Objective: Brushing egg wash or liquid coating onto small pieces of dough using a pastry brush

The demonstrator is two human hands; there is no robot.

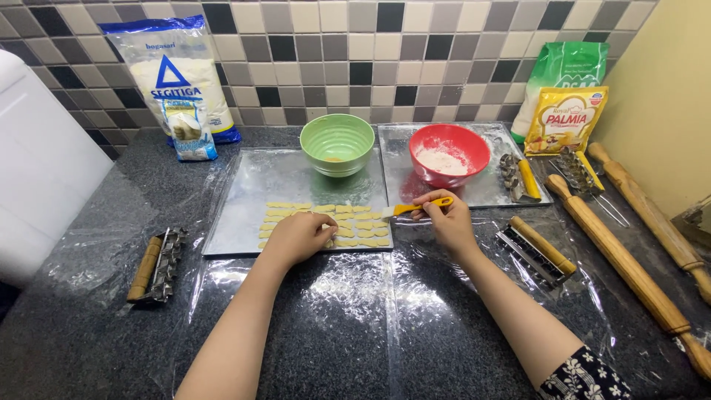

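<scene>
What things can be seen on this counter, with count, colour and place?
baking trays: two, silver, centre of the counter
dough pieces: many, pale yellow, in rows on the left tray
green bowl: one, on the left tray, at the back
red bowl: one, white flour inside, on the right tray
pastry brush: one, yellow handle, in the right hand
rolling pins: two, wooden, at right
wooden-handled cutters: four, metal, left and right
bags: four, against the tiled wall
left hand: on the dough pieces
right hand: holds the brush
</scene>
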